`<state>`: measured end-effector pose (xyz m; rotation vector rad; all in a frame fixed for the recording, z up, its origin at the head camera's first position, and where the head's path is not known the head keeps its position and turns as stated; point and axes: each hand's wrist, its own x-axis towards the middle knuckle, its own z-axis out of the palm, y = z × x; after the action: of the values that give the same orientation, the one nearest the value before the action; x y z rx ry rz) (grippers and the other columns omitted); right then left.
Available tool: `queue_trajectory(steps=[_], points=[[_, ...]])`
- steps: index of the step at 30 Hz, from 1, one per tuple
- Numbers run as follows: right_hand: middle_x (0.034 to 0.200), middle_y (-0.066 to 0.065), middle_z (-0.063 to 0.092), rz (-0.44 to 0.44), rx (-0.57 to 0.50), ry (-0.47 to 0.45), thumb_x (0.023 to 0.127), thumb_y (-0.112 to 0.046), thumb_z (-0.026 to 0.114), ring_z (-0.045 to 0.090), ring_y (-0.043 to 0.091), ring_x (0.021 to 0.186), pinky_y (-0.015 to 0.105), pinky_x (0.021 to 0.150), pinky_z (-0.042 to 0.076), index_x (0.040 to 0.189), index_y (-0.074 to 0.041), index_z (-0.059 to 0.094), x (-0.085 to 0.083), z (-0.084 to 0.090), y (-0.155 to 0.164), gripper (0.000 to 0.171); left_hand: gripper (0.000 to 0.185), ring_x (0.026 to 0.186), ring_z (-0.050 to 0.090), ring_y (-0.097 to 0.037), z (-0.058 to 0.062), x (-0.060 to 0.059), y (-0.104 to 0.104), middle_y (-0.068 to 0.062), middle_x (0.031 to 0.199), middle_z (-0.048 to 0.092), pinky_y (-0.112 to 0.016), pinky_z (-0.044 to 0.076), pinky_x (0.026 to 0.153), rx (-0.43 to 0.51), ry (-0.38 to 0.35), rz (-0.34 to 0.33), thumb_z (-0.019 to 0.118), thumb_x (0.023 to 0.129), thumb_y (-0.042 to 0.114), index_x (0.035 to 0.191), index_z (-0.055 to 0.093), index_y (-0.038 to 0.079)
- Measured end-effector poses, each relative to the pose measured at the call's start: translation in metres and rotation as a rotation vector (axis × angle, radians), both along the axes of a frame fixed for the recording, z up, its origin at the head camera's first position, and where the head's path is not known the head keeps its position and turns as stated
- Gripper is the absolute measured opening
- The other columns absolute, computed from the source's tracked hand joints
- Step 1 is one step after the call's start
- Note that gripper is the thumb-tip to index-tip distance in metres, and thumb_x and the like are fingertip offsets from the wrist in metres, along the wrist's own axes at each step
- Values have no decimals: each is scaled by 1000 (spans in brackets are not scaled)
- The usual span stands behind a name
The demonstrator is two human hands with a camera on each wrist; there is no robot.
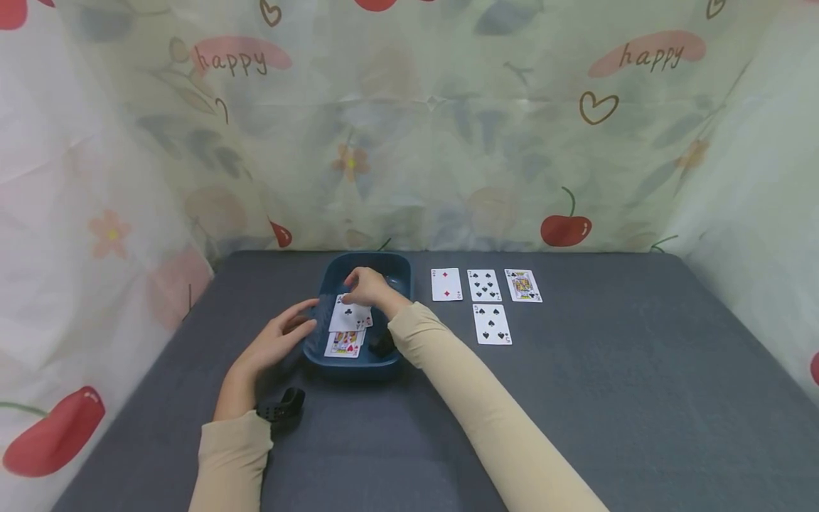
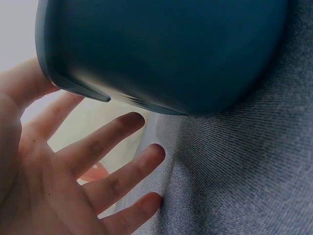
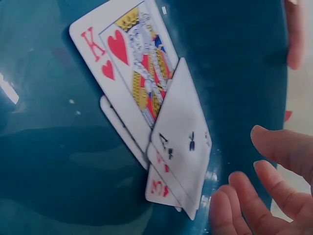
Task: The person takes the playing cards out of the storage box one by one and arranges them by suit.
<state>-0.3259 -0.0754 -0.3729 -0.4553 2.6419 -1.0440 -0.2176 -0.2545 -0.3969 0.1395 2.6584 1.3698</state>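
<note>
The ace of clubs (image 1: 348, 316) lay topmost on the cards in the blue tray (image 1: 397, 267), long axis running away from the person. The right hand (image 1: 367, 286) hovered directly over it, fingers relaxed, grasping nothing. The left hand (image 1: 281, 341), fingers extended, rested against the tray's left wall.

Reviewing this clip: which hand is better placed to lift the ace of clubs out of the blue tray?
Right. The right hand hovers inside the dark blue plastic tray, fingers just beside the ace of clubs card on the pile. The left hand rests outside, against the tray's left wall.
</note>
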Motion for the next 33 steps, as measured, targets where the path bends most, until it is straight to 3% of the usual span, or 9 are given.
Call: queue_trajectory(steps=[2,6,9,12,16,18,33], points=[[107,9,63,-25,55,28,78,-21,75,59,19,95,28,80,49,114,-6,59,-2,-5,-6,42,56,136,32,-42,0,0,1,-20,151,29,-60,29,107,0,-2,2,46,97,41,146,29,21],[102,4,65,-2,113,124,66,-31,83,59,15,91,27,79,48,104,-11,61,-42,-50,-13,49,56,137,31,-42,0,0,2,-18,152,27,-61,28,107,-2,0,3,46,96,42,146,30,21],[107,4,65,23,138,98,62,-29,85,58,17,96,28,83,48,106,-12,60,-55,-61,-12,53,57,138,31,-41,0,-1,1,-16,153,27,-61,28,107,-2,-2,11,46,96,42,146,30,22],[119,8,61,5,203,30,69,-25,82,55,22,109,33,95,45,117,-10,57,-23,-28,-8,56,57,138,30,-41,0,0,2,-16,153,26,-61,28,107,-6,-6,15,46,96,42,146,29,22],[121,10,58,7,237,26,71,-22,81,51,25,112,36,97,43,122,-9,54,5,-8,-3,58,56,138,30,-42,1,1,3,-18,153,26,-61,28,107,-6,-3,13,46,97,41,147,29,22],[122,10,57,20,258,40,71,-22,81,49,27,114,36,98,41,123,-9,53,11,-5,-1,61,56,138,30,-42,2,1,3,-19,152,27,-61,28,107,-6,0,10,46,97,40,147,29,21],[128,13,52,76,326,74,69,-24,82,47,30,118,38,102,38,125,-9,52,11,-7,1,66,53,137,30,-42,0,1,1,-19,152,27,-61,28,107,11,-5,8,45,98,36,146,29,21]])
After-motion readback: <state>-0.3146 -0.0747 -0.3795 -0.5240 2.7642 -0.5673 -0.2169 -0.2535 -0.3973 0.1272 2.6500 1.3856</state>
